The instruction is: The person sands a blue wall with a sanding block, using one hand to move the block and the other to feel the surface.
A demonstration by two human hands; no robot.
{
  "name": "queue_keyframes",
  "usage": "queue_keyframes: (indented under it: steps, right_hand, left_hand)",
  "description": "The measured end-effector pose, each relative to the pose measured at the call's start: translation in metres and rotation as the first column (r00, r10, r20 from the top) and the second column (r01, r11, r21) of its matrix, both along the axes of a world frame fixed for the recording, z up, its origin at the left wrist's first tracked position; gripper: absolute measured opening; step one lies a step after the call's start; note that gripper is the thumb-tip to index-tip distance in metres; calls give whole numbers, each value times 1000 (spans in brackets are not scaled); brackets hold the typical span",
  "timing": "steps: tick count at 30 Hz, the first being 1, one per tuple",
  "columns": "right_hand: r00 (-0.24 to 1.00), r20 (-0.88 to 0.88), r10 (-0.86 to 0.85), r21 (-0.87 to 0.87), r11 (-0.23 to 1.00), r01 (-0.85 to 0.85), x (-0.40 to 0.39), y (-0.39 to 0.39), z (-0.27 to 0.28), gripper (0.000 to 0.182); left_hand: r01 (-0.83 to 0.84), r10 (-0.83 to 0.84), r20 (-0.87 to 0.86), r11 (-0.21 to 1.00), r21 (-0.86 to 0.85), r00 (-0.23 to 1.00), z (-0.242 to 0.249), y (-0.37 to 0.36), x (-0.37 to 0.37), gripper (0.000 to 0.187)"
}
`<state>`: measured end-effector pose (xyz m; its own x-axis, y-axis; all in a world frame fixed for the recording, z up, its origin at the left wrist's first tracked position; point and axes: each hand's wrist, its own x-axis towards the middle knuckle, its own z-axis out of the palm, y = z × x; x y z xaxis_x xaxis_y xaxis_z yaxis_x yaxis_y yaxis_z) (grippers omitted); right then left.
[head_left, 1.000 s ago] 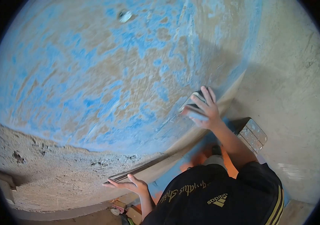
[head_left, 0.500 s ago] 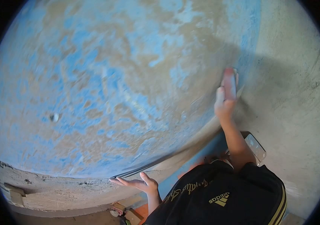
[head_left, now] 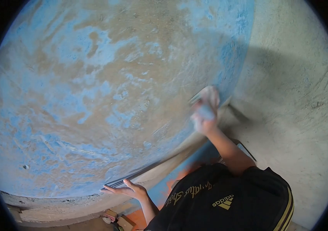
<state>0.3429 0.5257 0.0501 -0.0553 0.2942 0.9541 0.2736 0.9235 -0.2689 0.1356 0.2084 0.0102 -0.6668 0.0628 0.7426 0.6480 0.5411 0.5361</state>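
Observation:
My right hand (head_left: 205, 121), smeared by motion, is closed around a flat, pale-edged sanding block (head_left: 210, 94). The block is up against the wall (head_left: 144, 92), whose blue paint is worn through to patchy grey-brown. Lower left, my left hand (head_left: 127, 190) has its fingers stretched out and the thumb apart. Its fingertips are right at a bundle of thin dark lines (head_left: 133, 172) along the wall's lower edge, and nothing shows in its palm.
A bare grey-green wall surface (head_left: 287, 104) meets the blue one at the right. Small boxes (head_left: 125, 222) lie below my left hand. A flat rectangular object (head_left: 245, 149) is partly hidden behind my right arm. A small hole (head_left: 26, 167) marks the wall at left.
My right hand has swept down and left across the wall with the sanding block, which has tilted. The view has shifted; my left hand keeps its outstretched pose at the edge.

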Motion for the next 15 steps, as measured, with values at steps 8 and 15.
queue_keyframes:
  steps: [8,15]
  right_hand:
    - [990,96,-104,170,982,86,18,35,-35,56]
    - [987,-137,-88,-37,996,84,-8,26,-33,51]
  left_hand:
    - [16,-13,94,999,-36,996,-1,18,25,95]
    - [34,-19,162,996,-86,987,5,17,37,94]
